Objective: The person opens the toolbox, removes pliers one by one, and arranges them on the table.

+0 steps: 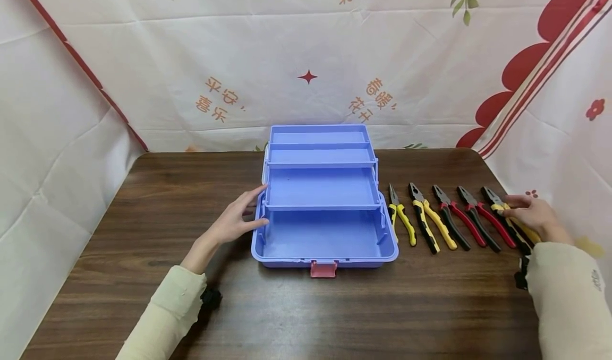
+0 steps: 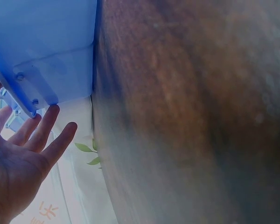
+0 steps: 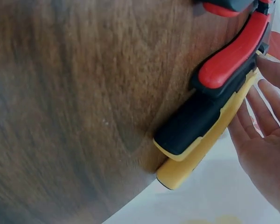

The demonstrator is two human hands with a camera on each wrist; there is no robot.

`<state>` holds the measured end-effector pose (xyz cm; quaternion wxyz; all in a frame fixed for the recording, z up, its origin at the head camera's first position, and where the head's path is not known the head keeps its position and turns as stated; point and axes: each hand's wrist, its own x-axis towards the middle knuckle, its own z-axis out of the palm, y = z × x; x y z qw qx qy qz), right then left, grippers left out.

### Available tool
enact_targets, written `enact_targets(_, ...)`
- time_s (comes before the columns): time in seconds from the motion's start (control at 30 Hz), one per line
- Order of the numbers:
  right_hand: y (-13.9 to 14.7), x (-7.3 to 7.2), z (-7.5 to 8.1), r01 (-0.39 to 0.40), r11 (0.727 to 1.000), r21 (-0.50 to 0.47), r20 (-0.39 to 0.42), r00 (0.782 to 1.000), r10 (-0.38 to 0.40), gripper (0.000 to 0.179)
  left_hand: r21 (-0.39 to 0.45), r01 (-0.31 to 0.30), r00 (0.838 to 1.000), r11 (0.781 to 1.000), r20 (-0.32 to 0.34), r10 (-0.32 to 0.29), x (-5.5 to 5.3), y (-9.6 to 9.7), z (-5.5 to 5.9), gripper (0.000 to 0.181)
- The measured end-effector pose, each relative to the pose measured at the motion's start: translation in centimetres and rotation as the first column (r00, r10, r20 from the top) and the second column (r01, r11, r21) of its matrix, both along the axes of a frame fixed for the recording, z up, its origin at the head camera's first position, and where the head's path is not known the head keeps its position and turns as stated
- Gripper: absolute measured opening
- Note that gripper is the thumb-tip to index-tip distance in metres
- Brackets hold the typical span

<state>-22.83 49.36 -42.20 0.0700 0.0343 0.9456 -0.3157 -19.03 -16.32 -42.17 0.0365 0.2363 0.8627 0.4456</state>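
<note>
A light-blue toolbox stands on the table with its stepped trays raised. My left hand is at its left side, fingers spread and fairly straight; in the left wrist view, fingertips reach the box's rim. My right hand is at the rightmost pliers, with yellow-and-black handles. Its thumb and fingers lie loosely beside the handles, and the thumb tip is near the pivot. These pliers rest on the table; the hand partly covers them in the head view.
Left of those pliers lie two red-and-black pliers, yellow-and-black pliers and yellow needle-nose pliers near the box. A red latch hangs at the box front. White printed cloth surrounds the brown table.
</note>
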Motion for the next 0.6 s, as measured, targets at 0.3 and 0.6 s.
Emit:
enact_targets(0.3, -1.0, 0.1, 1.5, -0.005, 1.0, -0.016, -0.06, 0.998, 0.004, 0.057, -0.011, -0.002, 1.0, 1.0, 0.0, 0.002, -0.2, -0.1, -0.1, 0.073)
enact_targets(0.6, -5.7, 0.1, 4.4, -0.056, 0.996, 0.064, -0.178, 0.982, 0.067, 0.056, -0.065, -0.018, 1.0, 0.998, 0.018, 0.019, 0.1, -0.5, 0.1, 0.071)
